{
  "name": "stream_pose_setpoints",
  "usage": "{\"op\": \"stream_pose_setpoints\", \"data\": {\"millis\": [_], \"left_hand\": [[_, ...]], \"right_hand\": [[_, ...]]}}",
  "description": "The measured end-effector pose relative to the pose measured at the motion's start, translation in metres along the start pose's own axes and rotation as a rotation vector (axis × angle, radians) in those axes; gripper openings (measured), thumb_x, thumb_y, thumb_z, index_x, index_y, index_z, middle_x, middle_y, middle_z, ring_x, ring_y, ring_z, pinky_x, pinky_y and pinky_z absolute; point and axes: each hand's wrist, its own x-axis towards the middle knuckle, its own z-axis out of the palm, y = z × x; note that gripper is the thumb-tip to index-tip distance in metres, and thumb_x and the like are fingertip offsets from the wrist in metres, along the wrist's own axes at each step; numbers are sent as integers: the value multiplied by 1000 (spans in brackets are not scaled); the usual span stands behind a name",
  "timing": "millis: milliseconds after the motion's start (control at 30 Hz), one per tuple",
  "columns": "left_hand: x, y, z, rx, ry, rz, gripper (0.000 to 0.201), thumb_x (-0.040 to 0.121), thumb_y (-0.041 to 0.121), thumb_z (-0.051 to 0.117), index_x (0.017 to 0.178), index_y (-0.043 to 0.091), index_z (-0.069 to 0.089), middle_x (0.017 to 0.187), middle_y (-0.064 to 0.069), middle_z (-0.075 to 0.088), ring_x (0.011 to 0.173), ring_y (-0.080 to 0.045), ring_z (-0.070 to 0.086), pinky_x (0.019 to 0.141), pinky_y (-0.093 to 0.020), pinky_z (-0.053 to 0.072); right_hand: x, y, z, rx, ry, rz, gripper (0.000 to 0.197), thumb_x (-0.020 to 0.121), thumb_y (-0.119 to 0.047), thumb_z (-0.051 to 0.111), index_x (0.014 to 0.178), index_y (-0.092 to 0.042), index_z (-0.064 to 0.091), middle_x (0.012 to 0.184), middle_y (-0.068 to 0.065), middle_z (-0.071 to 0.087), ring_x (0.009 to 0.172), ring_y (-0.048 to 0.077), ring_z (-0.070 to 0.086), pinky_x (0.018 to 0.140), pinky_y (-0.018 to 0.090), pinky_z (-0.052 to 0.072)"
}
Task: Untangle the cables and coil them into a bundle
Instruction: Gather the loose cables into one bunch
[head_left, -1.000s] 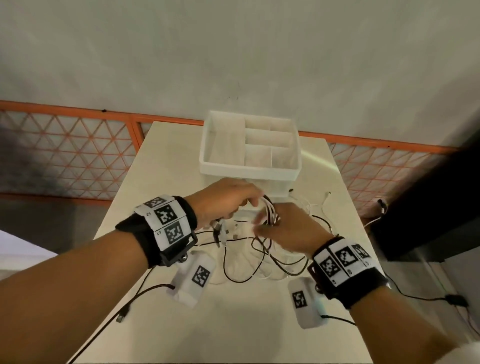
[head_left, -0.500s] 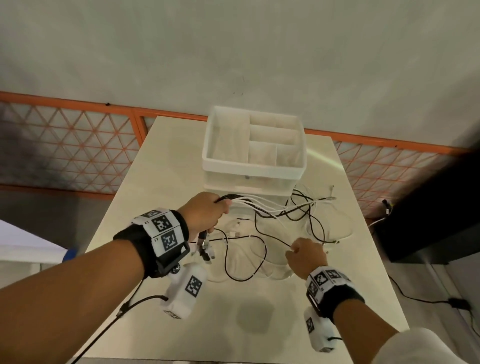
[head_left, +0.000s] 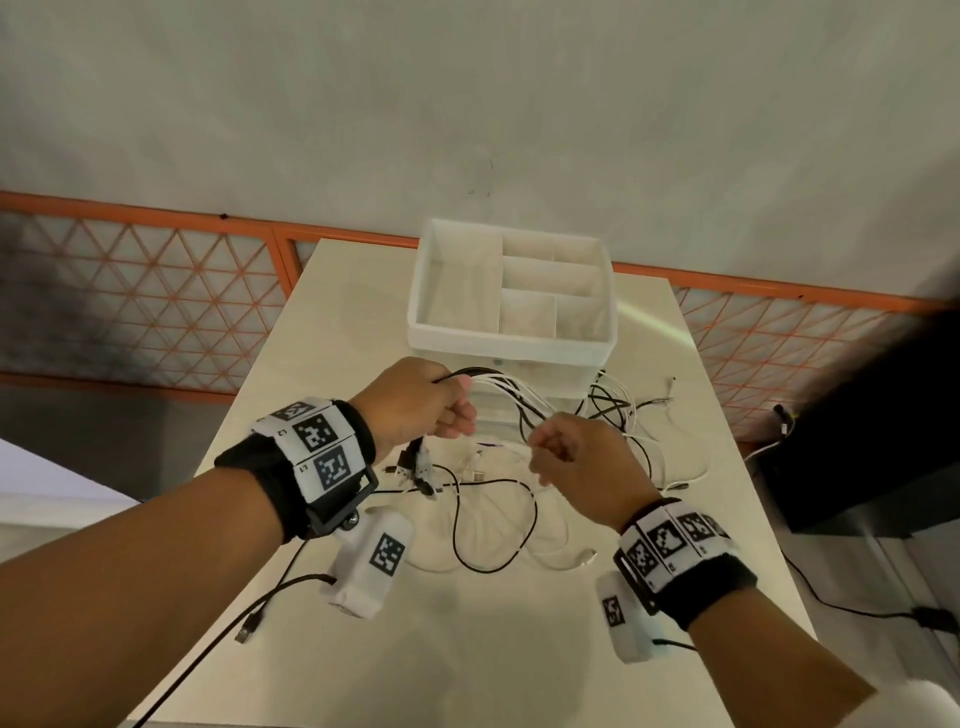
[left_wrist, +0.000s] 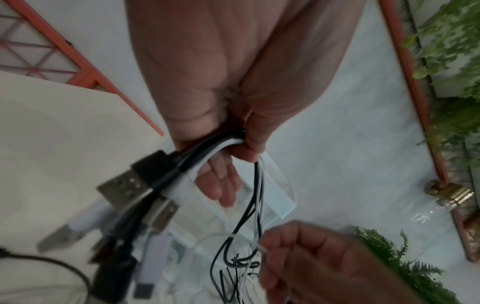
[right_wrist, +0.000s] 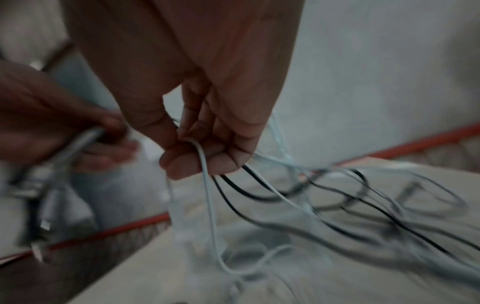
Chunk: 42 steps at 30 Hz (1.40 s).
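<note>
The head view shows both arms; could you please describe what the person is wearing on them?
Each bare forearm carries a black wristband topped with white square-code tags. Below each wrist hangs a white tagged camera pod trailing a thin black lead.

Both forearms are bare. The left wrist (head_left: 306, 457) wears a broad black band topped by a white strip printed with black square code markers, with a black bracket at its lower edge. Beneath hangs a white camera housing (head_left: 371, 564) bearing one more code marker, and a thin black lead (head_left: 270, 592) runs back from it. The right wrist (head_left: 680, 561) carries the same black band, white marker strip and white marked housing (head_left: 623, 618). A white sleeve edge (head_left: 930, 706) shows at the lower right corner
</note>
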Motion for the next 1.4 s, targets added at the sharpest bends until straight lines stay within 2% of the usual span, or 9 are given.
{"op": "stream_pose_setpoints", "data": {"millis": [100,200,333,500,600,867,967,1133,1400], "left_hand": [[-2,7,7,94,-79,71,24,103,18,47,101,0,63,93,-11,69,84,-20,68,81,-26,55],[-5,11,15,118,-150,89,26,104,22,44,91,6,58,75,-10,64,60,-18,59,62,-28,52],[-8,22,-3,134,-36,109,27,102,28,49,83,10,55,64,0,41,53,-13,33,50,-27,31],[-16,40,-44,100,84,200,23,87,37,71,93,15,70,57,10,42,50,-9,34,48,-22,34],[-15,36,-51,195,172,190,26,89,38,69,86,13,68,51,10,38,46,-11,33,50,-25,35],[1,1,-44,259,319,22,40,94,42,60,78,6,53,53,-1,33,42,-19,29,47,-27,31],[3,-1,-46,166,364,2,41,94,41,60,74,9,44,54,-1,29,43,-19,24,46,-27,28],[6,-5,-44,159,341,3,42,95,40,59,71,11,40,55,-2,28,42,-18,23,44,-26,26],[7,-11,-47,128,318,-52,49,95,43,57,64,17,30,57,-2,26,43,-18,22,48,-27,24]], "right_hand": [[-1,-37,-3,-50,18,-256,10,89,-9,68,87,-19,72,73,-6,72,64,12,66,64,20,53],[3,-58,-7,-13,154,-333,8,87,-8,72,90,-15,69,71,-4,68,66,14,61,60,11,45],[9,-37,-23,-19,198,-165,9,88,-18,72,87,-23,65,64,-2,59,56,9,48,57,21,43],[4,43,-31,-311,128,303,24,98,-29,56,94,-13,74,87,6,71,94,34,66,77,29,38],[0,42,-50,-250,186,449,42,100,-47,51,91,-17,79,95,11,74,92,32,66,83,32,44],[15,-39,-102,306,570,165,47,94,-55,59,66,-20,71,39,-3,50,37,17,47,55,33,48],[11,-36,-102,279,535,220,51,93,-56,59,59,-19,70,40,-2,54,38,16,49,61,39,52],[5,-62,-115,305,666,-76,32,94,-46,64,78,-21,74,61,-4,66,43,12,52,49,23,47],[10,-56,-125,241,891,-70,18,97,-42,59,93,-27,68,88,2,76,54,16,66,67,39,56]]}}
